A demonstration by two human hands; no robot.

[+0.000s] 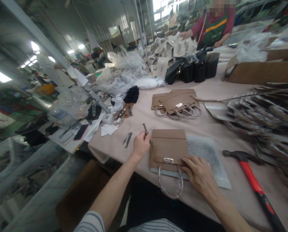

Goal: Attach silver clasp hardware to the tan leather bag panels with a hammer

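The brown bag panel (169, 145) lies flat on the worktop (141, 116), between the two hands, its clasp and wrapped handle (170, 196) towards the person. The left hand (141, 143) is nearer its left edge, fingers closed around a slim metal tool (145, 128) that leans so its lower end meets that edge. The right hand's (199, 170) fingers rest over the near right corner beside the clasp; whether they pinch it cannot be told.
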